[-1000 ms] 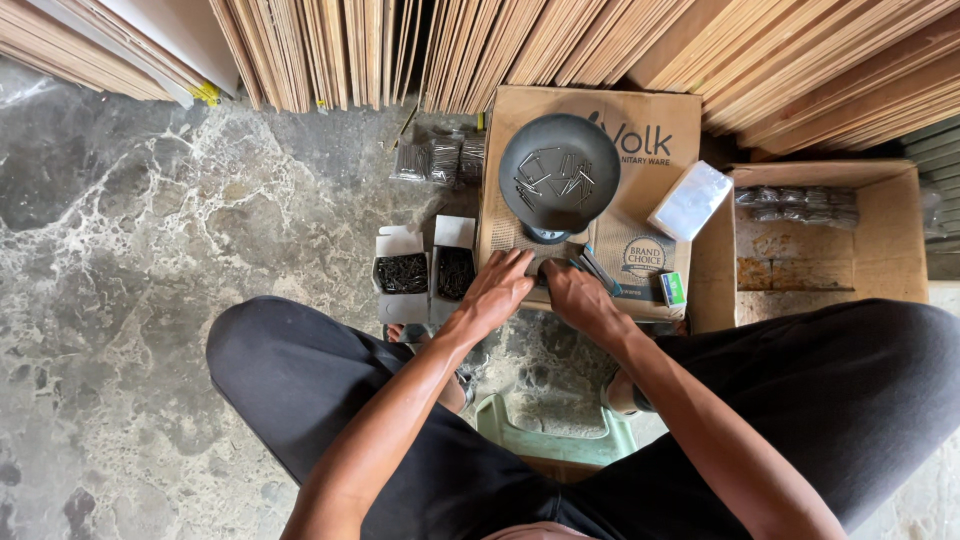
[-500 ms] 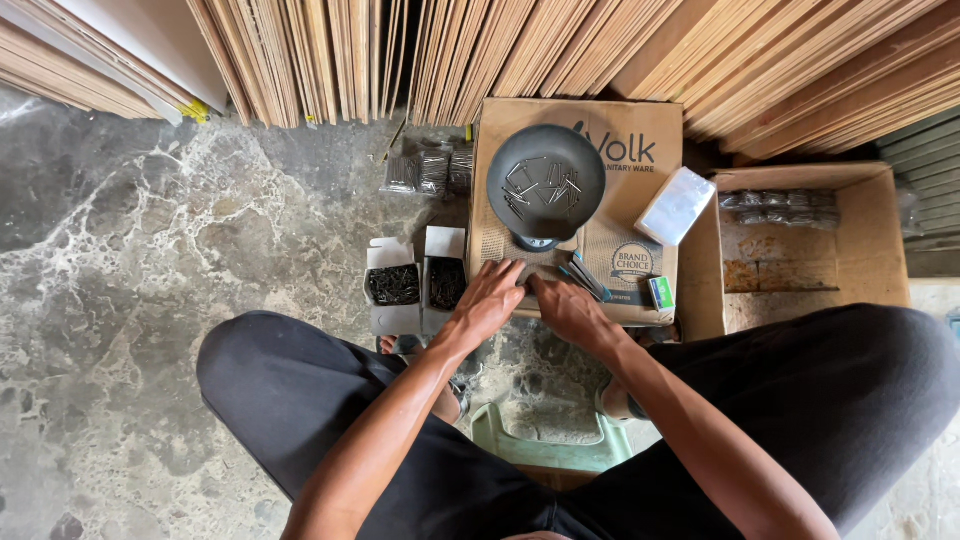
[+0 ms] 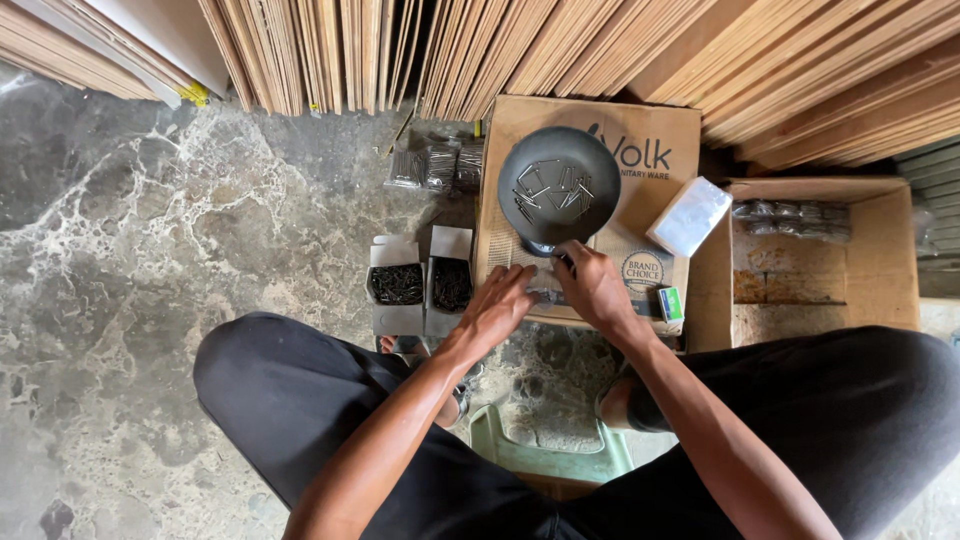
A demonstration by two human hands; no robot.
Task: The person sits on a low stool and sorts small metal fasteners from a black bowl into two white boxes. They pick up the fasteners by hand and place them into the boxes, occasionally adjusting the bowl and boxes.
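A dark round bowl (image 3: 558, 188) with loose nails in it stands on a flattened cardboard box (image 3: 640, 150). My right hand (image 3: 592, 288) lies on the box just below the bowl, its fingers curled around a small dark tool (image 3: 565, 260) that is mostly hidden. Beside it, my left hand (image 3: 498, 308) rests at the box's near edge with fingers stretched out. Its fingertips touch a small clear packet (image 3: 546, 297) between the two hands. I cannot tell whether it grips the packet.
Two small open boxes of dark screws (image 3: 397, 284) (image 3: 451, 283) sit left of the carton, with clear bags of nails (image 3: 438, 166) behind. A white packet (image 3: 688, 216) and a small green box (image 3: 670, 303) lie on the carton. An open cardboard box (image 3: 880, 260) stands right. Wooden boards (image 3: 330, 50) lean behind.
Both hands have moved forward and closer together toward the bowl. My right hand now covers the tool that lay bare on the box.
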